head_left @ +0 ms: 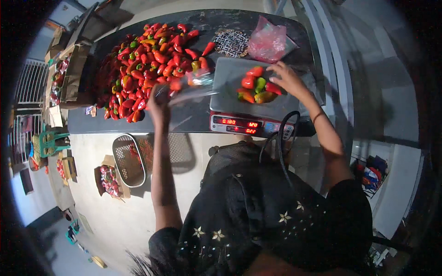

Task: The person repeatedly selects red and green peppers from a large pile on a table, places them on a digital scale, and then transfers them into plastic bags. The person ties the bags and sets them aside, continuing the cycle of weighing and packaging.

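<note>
On the table's right half, a digital scale bears a small group of red, green and orange peppers on its grey plate. My right hand is over the plate's right side, fingers apart and nothing seen in them, close to the red peppers. To the left, my left hand is closed on a clear plastic bag, which stretches rightward to the scale's left edge. The bag is blurred, and its contents are hard to tell. A large heap of mostly red peppers spreads beyond my left hand.
A pink plastic bag and a patterned mat lie behind the scale. A black cable loops by its front right. On the floor at left stand a basket and a cardboard box of packed peppers.
</note>
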Available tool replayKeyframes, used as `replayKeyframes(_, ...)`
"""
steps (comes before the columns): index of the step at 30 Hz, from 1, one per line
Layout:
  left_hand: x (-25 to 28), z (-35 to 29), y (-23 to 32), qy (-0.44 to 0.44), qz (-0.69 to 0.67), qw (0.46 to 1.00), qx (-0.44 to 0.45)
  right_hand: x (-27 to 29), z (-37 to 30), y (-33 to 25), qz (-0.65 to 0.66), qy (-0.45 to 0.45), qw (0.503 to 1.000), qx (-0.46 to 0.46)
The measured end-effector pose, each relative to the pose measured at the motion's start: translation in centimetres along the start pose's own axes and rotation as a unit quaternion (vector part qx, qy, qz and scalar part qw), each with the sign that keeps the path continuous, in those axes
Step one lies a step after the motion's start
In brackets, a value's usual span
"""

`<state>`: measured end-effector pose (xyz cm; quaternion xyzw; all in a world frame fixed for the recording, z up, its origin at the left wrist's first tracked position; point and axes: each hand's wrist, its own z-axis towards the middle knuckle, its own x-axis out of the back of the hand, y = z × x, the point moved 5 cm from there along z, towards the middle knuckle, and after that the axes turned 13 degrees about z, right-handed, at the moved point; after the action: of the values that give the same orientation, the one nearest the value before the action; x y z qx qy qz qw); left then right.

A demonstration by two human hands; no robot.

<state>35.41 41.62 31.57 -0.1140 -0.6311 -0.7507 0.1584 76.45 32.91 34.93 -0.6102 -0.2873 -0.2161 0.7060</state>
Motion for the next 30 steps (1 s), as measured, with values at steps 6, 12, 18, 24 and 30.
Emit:
replayKeyframes(6,15.3,-15.4,-17.1,0.074,0.335,0.922,0.181,-3.3,-0.8,3.5,-0.001,-0.042,0.998,-0.046)
replayKeyframes(12,18.6,-39.0,-24.7,0.092,0.355,0.840,0.399,-3.9,0.2,5.2,0.013,-0.049,0.998,-0.047)
replayKeyframes(18,17.0,-45.5,-25.1,0.035,0.354,0.823,0.443,-4.9,0.3,6.3,0.014,-0.035,0.991,-0.126)
replayKeyframes(24,19.3,-37.7,-28.4,0.024,0.298,0.841,0.451,-2.9,-0.2,8.7,0.124,0.043,0.984,-0.123)
replayKeyframes(30,20.9,-31.7,-31.0,0.041,0.217,0.880,0.420,-3.5,10.6,-1.2,0.181,0.051,0.978,-0.084)
